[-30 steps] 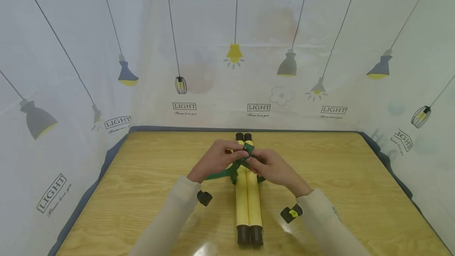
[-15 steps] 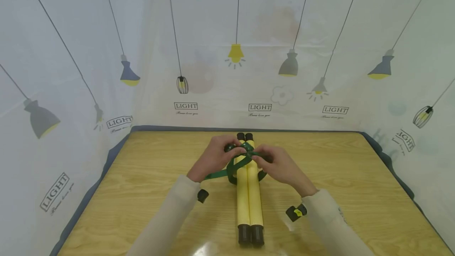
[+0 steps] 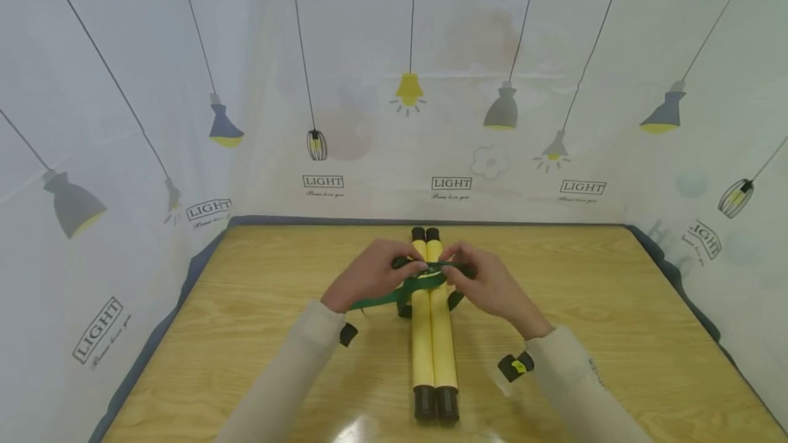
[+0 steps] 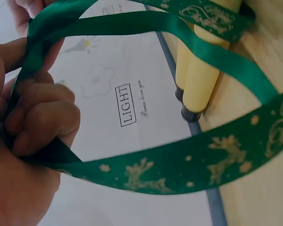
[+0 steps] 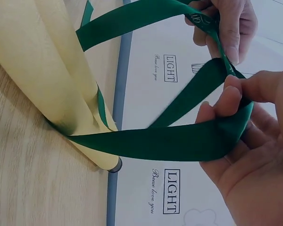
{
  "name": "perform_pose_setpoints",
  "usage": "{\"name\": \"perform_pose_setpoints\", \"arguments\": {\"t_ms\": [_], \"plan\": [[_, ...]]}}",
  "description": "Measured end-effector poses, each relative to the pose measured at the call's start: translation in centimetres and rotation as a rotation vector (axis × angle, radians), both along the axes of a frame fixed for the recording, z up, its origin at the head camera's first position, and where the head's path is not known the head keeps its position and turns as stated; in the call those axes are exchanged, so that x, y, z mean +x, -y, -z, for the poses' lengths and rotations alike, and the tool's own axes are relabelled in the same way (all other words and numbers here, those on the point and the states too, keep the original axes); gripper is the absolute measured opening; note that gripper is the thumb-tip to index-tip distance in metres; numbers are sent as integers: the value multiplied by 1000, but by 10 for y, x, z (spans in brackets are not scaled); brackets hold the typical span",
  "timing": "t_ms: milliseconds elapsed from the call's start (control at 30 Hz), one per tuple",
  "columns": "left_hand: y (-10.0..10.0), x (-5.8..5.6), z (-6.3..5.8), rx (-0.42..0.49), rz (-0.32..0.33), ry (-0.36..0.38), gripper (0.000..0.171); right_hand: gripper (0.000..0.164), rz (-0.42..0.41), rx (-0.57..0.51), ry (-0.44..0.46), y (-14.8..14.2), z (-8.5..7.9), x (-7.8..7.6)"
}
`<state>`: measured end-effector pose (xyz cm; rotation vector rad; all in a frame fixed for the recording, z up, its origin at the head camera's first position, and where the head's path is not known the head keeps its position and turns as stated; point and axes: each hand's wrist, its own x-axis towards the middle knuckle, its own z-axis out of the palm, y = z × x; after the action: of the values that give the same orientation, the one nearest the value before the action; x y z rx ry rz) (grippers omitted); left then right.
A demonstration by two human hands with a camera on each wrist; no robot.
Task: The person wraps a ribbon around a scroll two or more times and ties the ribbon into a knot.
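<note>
Two yellow tubes (image 3: 422, 340) with black end caps lie side by side, pointing away from me. A green satin ribbon (image 3: 425, 284) passes round them; gold reindeer and lettering show on it in the left wrist view. Above the tubes' far half, my left hand (image 3: 378, 272) grips the ribbon with curled fingers. Facing it, my right hand (image 3: 489, 282) pinches the ribbon between thumb and fingertips. A short stretch of ribbon runs between the two hands. In the right wrist view a wide ribbon loop (image 5: 170, 143) runs from the tubes across my right fingers (image 5: 228, 101).
The wood-grain table (image 3: 277, 361) has a dark blue edge along its back and sides. White sheeting (image 3: 369, 39) printed with hanging lamps and "LIGHT" stands round it. A small dark device (image 3: 516, 366) hangs by my right wrist, another (image 3: 348, 334) by the left.
My right hand has moved slightly right, away from the left. The ribbon, bunched between my fingers before, is now drawn out between both hands in looser loops. The tubes stay put.
</note>
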<state>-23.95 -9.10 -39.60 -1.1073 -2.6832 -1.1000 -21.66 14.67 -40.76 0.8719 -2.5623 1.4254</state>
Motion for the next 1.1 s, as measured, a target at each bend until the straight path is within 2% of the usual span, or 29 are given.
{"name": "perform_pose_setpoints", "arguments": {"t_ms": [67, 233, 300, 367, 433, 533, 600, 767, 867, 967, 1100], "plan": [[0, 0, 1, -17, 1, 76, 23, 6, -17, -20, -43, 0, 0, -1], [2, -2, 2, 56, 46, 292, 28, 27, -36, 19, -151, -2, 1, -2], [2, -3, 2, 98, 60, 363, 30, 24, -35, 56, -170, -3, 0, 0], [2, -4, 3, 135, 61, 419, 33, 13, -38, 103, -169, -3, 0, 1], [2, -4, 3, 165, 57, 454, 37, 14, -60, 144, -151, -3, 0, 3], [3, -4, 2, 183, 45, 459, 38, 16, -100, 176, -107, -4, 2, 3], [5, -4, 3, 175, 43, 436, 34, 13, -120, 164, -77, -6, 4, 3], [13, -6, 4, 139, 61, 380, 23, 24, -140, 57, 49, -11, 5, 0], [20, -8, 4, 130, 78, 363, 21, 30, -116, 30, 115, -13, 3, -1], [27, -9, 4, 122, 70, 342, 21, 33, -73, 35, 121, -15, 2, -2], [37, -10, 0, 121, 11, 306, 22, 36, -14, 12, 111, -23, 3, -3]]}}
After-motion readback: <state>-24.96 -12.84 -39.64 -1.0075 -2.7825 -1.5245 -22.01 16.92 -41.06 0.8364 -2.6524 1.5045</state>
